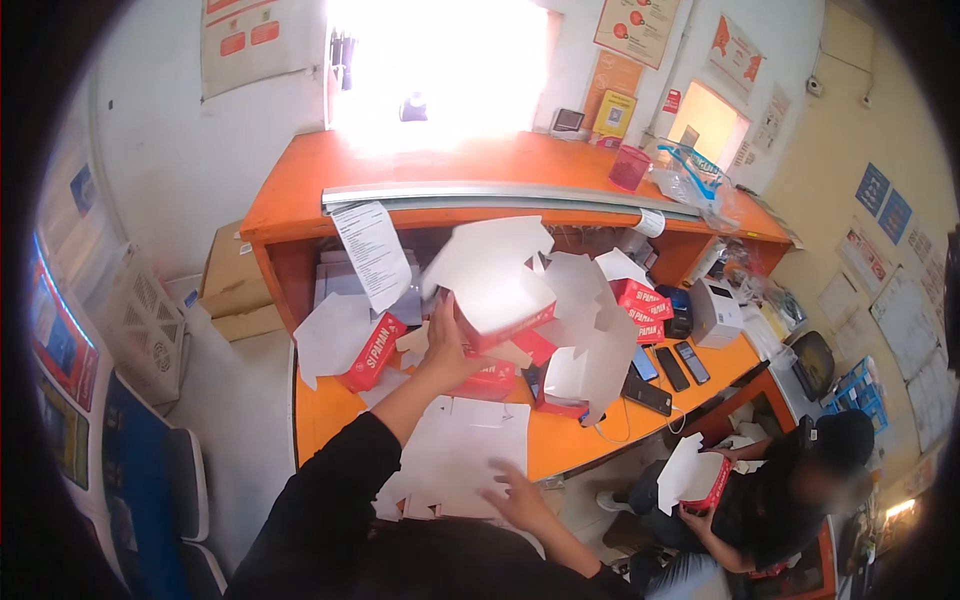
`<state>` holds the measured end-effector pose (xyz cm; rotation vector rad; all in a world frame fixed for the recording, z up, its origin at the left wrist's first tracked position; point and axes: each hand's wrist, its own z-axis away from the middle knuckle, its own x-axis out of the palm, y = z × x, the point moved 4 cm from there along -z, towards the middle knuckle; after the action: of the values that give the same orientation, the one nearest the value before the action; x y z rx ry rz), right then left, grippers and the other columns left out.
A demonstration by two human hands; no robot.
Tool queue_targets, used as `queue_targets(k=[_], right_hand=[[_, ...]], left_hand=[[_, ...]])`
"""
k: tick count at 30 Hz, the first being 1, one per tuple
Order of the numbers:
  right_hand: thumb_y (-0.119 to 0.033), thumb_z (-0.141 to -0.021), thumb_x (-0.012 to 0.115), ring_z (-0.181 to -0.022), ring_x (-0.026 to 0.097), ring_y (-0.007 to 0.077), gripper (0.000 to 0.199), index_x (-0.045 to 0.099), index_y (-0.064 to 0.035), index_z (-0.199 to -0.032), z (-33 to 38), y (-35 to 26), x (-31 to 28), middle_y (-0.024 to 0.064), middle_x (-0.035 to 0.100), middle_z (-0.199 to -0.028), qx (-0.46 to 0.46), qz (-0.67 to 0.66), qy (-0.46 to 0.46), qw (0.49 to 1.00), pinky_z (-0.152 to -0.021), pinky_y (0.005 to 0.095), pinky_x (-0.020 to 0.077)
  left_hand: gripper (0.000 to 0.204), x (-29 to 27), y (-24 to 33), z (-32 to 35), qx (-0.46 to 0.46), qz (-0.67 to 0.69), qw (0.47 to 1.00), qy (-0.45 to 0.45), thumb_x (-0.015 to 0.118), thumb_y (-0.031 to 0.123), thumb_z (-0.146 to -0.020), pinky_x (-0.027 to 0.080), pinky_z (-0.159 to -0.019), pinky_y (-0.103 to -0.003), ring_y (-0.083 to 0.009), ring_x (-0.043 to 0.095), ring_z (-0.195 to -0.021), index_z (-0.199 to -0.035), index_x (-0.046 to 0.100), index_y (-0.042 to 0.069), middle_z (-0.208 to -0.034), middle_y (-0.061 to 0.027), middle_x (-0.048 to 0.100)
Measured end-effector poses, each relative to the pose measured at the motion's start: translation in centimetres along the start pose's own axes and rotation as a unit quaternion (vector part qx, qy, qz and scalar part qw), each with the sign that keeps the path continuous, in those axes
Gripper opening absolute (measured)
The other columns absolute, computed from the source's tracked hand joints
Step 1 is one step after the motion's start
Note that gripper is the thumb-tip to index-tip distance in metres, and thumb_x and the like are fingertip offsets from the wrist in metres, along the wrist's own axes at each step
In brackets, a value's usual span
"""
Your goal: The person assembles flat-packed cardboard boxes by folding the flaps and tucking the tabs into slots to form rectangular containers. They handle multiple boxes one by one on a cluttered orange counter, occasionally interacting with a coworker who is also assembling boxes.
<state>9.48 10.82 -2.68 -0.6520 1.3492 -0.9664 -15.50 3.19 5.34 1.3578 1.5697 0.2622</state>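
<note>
Head view, the only one. Work in hand looks like folding takeaway cartons out of printed card.

Left hand (445,345) reaches to the middle of the frame, closed on the near left side of a red-and-white carton (506,312). Carton has its walls up; its broad white lid stands open toward the upper middle of the frame. Right hand (520,497) is at lower centre, fingers loosely spread, nothing in them. It is over the lower right part of a pale flat sheet (465,440); whether it touches, I can't tell.

Around the held carton, on the orange worktop (318,425): an open-lidded carton (372,352) left of centre, another open box (570,382) just right of centre, a cluster of red boxes (642,308) farther right. Phones (672,369) lie beside these, toward the right edge.

Lower right of the frame: a seated co-worker (790,500) holds one more open box (708,482).

My reading: shaping of the held carton is mostly finished, and the step is placing it among the others. Next move calls for a spot in the crowded middle, a gentle release so the walls keep their shape, and care not to shove its neighbours.
</note>
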Motion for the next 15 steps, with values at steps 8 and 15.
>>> queue_targets(k=[8, 15], right_hand=[[-0.032, -0.085, 0.063, -0.098, 0.062, 0.0301, 0.032, 0.069, -0.0119, -0.108, -0.9, 6.7, 3.7, 0.0156, 0.065, -0.11, -0.03, 0.165, -0.185, 0.968, -0.087, 0.0372, 0.0478], [-0.023, -0.082, 0.062, -0.087, 0.063, 0.0351, 0.025, 0.062, -0.0096, -0.104, -2.7, 6.0, 3.2, 0.0149, 0.066, -0.095, -0.055, 0.246, -0.206, 0.945, -0.075, 0.0427, 0.0493]], left_hand=[[0.065, 0.2, -0.1, 10.1, -0.08, 0.081, 0.97, -0.214, 0.072, 0.023, -0.079, 0.043, -0.094, -0.04, -0.0308, 0.05, -0.117, -0.134, 0.041, 0.006, -0.129, -0.0194, 0.049], [0.036, 3.7, -2.8, 20.3, -0.103, 0.083, 0.828, -0.545, 0.062, 0.033, -0.09, 0.048, -0.086, -0.035, -0.0258, 0.064, -0.098, -0.111, 0.065, 0.004, -0.108, -0.0137, 0.067]])
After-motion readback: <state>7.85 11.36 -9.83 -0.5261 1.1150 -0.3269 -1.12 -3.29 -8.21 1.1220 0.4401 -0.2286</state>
